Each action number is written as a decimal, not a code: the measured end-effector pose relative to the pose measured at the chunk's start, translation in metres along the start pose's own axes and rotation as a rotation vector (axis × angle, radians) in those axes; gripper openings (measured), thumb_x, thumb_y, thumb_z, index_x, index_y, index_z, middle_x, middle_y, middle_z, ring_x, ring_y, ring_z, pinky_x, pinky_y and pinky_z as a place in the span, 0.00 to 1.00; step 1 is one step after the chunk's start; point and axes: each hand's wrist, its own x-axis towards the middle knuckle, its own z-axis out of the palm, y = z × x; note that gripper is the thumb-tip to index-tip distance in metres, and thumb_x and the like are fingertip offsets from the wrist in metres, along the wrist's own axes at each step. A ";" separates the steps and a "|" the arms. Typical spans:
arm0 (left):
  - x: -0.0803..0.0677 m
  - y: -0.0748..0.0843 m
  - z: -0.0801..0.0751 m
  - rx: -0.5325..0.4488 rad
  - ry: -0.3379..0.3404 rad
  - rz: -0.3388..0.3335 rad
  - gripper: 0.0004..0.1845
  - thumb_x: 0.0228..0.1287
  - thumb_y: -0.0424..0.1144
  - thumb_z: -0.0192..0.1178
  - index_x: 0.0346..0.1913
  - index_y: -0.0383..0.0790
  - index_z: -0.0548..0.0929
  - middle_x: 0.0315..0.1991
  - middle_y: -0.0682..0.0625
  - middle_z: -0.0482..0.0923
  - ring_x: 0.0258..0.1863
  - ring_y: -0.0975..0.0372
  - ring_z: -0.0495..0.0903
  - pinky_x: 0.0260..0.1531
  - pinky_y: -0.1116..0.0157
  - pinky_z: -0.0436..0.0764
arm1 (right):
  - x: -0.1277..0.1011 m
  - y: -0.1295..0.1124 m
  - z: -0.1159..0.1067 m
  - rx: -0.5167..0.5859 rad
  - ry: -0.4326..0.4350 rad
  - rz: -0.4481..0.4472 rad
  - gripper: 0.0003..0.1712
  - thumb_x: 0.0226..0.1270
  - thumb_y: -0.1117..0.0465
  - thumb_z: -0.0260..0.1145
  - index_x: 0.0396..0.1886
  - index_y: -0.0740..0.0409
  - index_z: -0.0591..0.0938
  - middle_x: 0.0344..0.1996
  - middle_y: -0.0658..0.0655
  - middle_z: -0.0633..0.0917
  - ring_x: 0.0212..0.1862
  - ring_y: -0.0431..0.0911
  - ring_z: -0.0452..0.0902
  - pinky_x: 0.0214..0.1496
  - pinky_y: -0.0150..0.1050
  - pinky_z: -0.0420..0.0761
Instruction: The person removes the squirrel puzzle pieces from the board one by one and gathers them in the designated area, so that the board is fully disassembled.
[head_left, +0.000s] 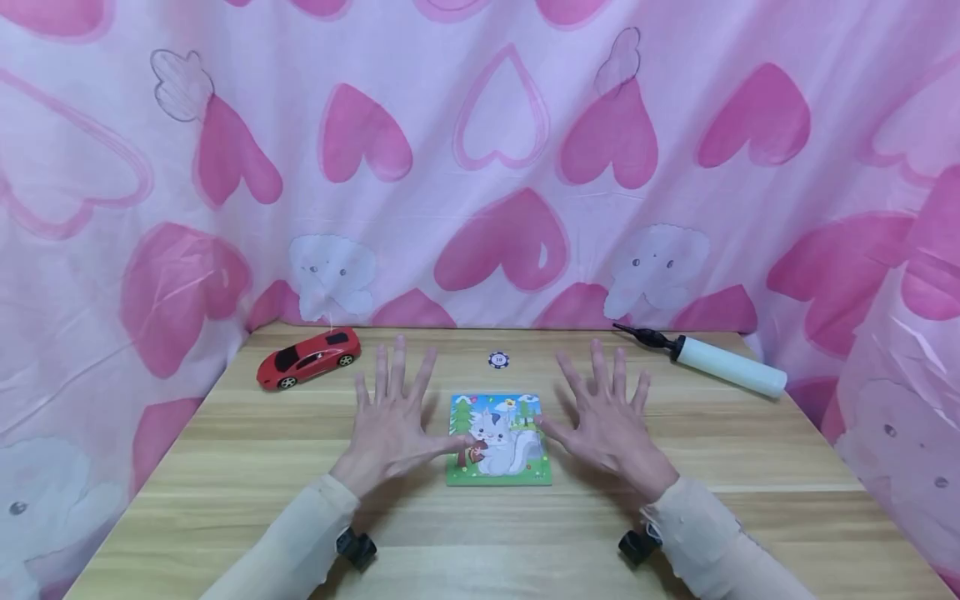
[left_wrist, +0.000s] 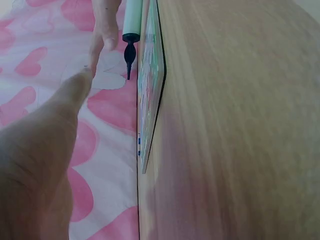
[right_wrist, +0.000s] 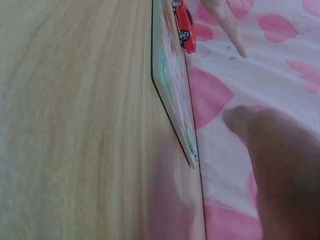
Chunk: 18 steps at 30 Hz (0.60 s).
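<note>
A flat square puzzle (head_left: 499, 439) lies in the middle of the wooden table (head_left: 225, 467). It is thin like a board. It shows a white cartoon squirrel on green grass with little trees. The table top is smooth, with pale stripes in the wood.

The left hand (head_left: 392, 421) is just left of the puzzle. Its fingers are straight and spread very wide, palm down. Its thumb reaches over the puzzle's left edge. From the wrist views the thumb looks lifted above the picture, so it is hard to say if it touches. The hand holds nothing.

The right hand (head_left: 609, 419) is just right of the puzzle. It is spread wide the same way, palm down, holding nothing. Its thumb tip comes up to the puzzle's right edge.

Behind the puzzle sits a small round blue and white chip (head_left: 498, 360). Far left of the puzzle is a shiny red toy car (head_left: 307, 357). Far right of the puzzle lies a long white pump (head_left: 712, 362) with a black pointed tip. A soft pink cloth with hearts (head_left: 495, 133) hangs behind the table.
</note>
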 end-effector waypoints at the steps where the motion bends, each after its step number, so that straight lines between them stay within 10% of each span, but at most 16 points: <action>1: 0.000 0.000 0.000 -0.010 0.003 0.016 0.77 0.51 0.92 0.58 0.93 0.57 0.35 0.91 0.41 0.16 0.89 0.37 0.24 0.80 0.24 0.38 | 0.001 0.000 0.001 0.027 0.011 -0.001 0.62 0.73 0.23 0.64 0.95 0.41 0.49 0.91 0.66 0.29 0.87 0.78 0.24 0.75 0.87 0.26; 11: 0.001 0.001 0.005 -0.308 0.057 0.147 0.77 0.51 0.79 0.77 0.94 0.53 0.42 0.92 0.42 0.39 0.89 0.43 0.46 0.79 0.31 0.61 | 0.010 0.003 0.006 0.579 -0.022 -0.013 0.47 0.74 0.43 0.79 0.86 0.42 0.69 0.77 0.59 0.70 0.79 0.61 0.64 0.78 0.69 0.67; 18: 0.000 0.001 0.015 -0.526 -0.021 0.193 0.71 0.52 0.70 0.84 0.92 0.57 0.52 0.88 0.48 0.47 0.87 0.49 0.51 0.75 0.33 0.70 | 0.017 0.005 0.021 0.704 -0.092 -0.021 0.47 0.69 0.46 0.84 0.82 0.46 0.74 0.65 0.52 0.82 0.68 0.53 0.80 0.75 0.60 0.77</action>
